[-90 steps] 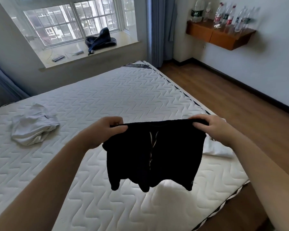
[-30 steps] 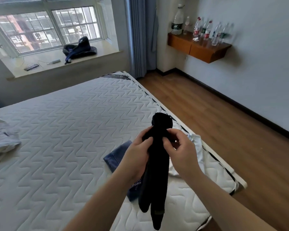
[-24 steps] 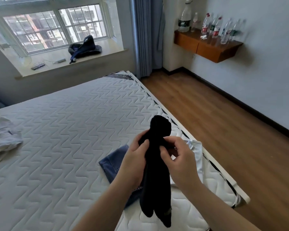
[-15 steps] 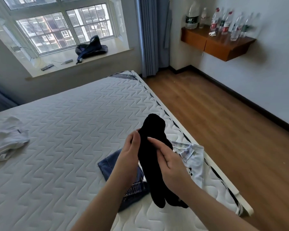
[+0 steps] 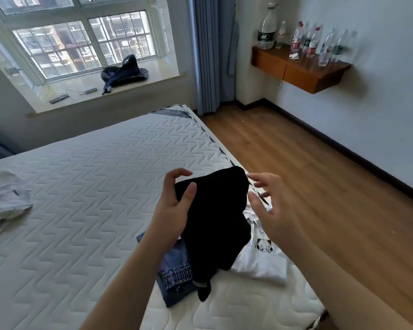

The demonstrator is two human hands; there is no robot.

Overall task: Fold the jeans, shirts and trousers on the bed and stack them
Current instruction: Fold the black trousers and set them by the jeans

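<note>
Over the bed [image 5: 81, 198], my left hand [image 5: 174, 210] pinches the black garment [image 5: 215, 217], right hand [image 5: 270, 210] spread; I should square its edges before stacking.

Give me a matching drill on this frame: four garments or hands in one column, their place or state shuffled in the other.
Column 1
1. black folded garment
2. crumpled white shirt
3. blue denim jeans
4. right hand

Column 2
A. lies on the mattress, partly under the black cloth
B. fingers spread, holding nothing
C. held at its upper edge by the left hand
D. alone at the bed's far left

Pairs: 1-C, 2-D, 3-A, 4-B
</note>
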